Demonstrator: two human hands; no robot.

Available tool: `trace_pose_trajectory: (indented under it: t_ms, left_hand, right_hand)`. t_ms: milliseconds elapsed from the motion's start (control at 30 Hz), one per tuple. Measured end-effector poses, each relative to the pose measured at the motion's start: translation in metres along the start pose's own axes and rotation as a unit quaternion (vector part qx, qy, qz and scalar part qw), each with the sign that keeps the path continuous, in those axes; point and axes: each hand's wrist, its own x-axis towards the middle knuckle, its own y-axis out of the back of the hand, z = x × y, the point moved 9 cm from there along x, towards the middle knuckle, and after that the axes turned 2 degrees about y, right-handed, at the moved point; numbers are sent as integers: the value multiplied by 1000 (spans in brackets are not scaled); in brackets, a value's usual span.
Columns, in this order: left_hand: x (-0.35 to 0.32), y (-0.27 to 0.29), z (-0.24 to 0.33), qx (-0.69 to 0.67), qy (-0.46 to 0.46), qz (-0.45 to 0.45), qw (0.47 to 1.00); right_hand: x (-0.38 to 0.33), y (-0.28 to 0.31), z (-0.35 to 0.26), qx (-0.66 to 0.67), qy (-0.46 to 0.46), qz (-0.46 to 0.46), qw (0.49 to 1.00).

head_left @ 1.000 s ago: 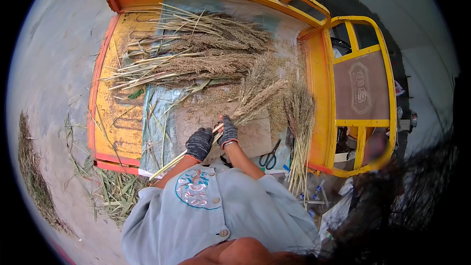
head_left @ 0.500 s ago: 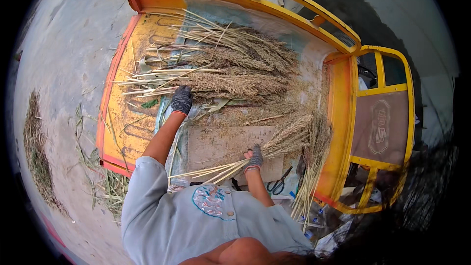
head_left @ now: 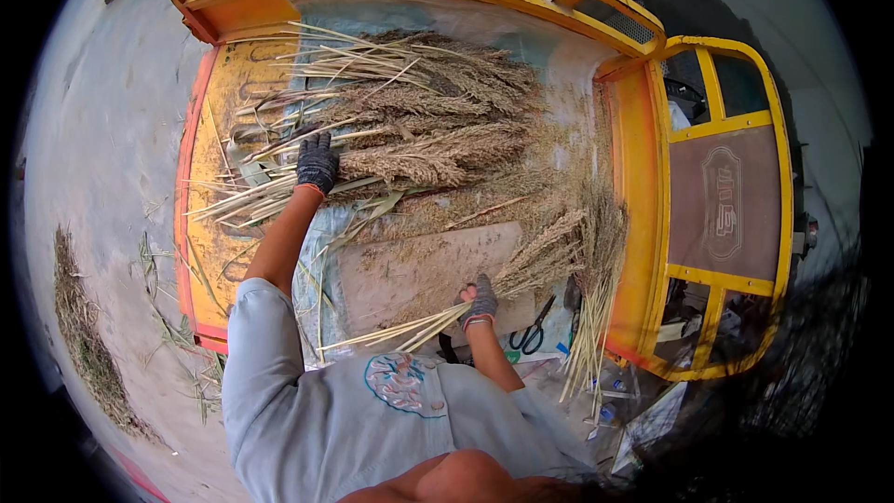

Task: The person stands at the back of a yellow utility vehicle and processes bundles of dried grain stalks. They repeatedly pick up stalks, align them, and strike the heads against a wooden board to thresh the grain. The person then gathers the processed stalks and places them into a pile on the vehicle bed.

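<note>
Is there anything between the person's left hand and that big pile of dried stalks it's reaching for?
Nothing visible. The gloved left hand already rests on the pile of dried stalks in the yellow cart bed, with no object between them. The right hand separately grips a smaller bundle nearer the person.

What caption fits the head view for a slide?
Gloved left hand on piled dry grain stalks in a yellow metal cart bed; gloved right hand grips a smaller stalk bundle.
</note>
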Motion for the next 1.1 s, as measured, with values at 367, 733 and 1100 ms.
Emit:
trace_pose_trajectory:
  t_ms: [367, 733, 1100]
  left_hand:
    - [-192, 12, 83, -379, -20, -113, 918]
    - [-300, -57, 112, -431, -17, -226, 873]
    - [-325, -101, 19, -581, 254, -86, 769]
  right_hand:
    - [-53, -35, 26, -36, 31, -25, 999]
    - [-104, -25, 62, -210, 74, -89, 971]
    - [-97, 25, 65, -144, 51, -55, 987]
